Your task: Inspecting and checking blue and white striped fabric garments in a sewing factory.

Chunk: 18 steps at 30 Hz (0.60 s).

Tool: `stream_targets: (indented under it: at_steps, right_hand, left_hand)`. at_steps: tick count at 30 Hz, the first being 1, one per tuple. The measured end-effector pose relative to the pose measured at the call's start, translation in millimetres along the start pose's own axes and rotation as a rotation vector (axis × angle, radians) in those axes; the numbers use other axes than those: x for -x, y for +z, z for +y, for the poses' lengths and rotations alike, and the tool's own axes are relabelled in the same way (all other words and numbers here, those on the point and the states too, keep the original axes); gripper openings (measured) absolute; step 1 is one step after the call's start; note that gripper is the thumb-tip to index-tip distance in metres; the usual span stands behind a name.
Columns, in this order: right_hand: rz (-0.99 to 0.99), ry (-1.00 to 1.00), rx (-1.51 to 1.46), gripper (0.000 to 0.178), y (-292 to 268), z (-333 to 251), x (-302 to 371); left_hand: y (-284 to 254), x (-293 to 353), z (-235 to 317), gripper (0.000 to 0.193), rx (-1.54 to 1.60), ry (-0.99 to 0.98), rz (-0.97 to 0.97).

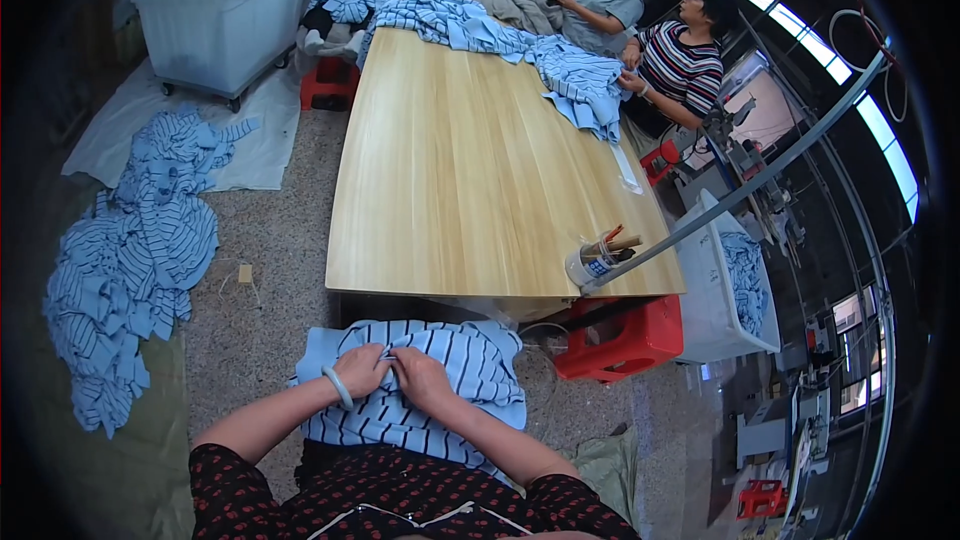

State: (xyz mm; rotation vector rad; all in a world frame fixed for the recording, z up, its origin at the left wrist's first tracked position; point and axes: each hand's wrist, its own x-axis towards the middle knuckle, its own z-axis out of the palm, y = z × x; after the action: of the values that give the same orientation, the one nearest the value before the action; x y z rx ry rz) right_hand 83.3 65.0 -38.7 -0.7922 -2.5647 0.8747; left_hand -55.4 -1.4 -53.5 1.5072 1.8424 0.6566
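Across my lap lies a light blue knitted garment (455, 340) with dark stripes, bunched and partly folded. My left hand (362, 372), with a pale bangle on its wrist, pinches a gathered bit of the fabric. Right beside it my right hand (422, 378) grips the same gather, so the fingertips of both hands nearly meet. What exactly lies between the fingertips is too small to make out. The garment's lower part spreads toward my waist, below both forearms.
A wooden table (450, 160) begins just beyond my lap; a cup of tools (590, 262) stands at its near right corner. Striped garments (140, 230) are heaped on the floor at left. A red stool (625, 335), wheeled bin (225, 20) and several people surround the table.
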Motion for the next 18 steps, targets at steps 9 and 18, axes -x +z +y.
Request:
stream_targets:
  at_steps: [9, 18]
  right_hand:
    - [-0.010, 0.002, -0.028, 0.016, 8, 6, 4]
    - [-0.021, 0.111, -0.147, 0.017, 12, 12, -5]
  left_hand:
    - [4, 5, -1, 0.022, -0.084, -0.013, 0.025]
    - [5, 8, -2, 0.018, -0.015, -0.028, 0.164]
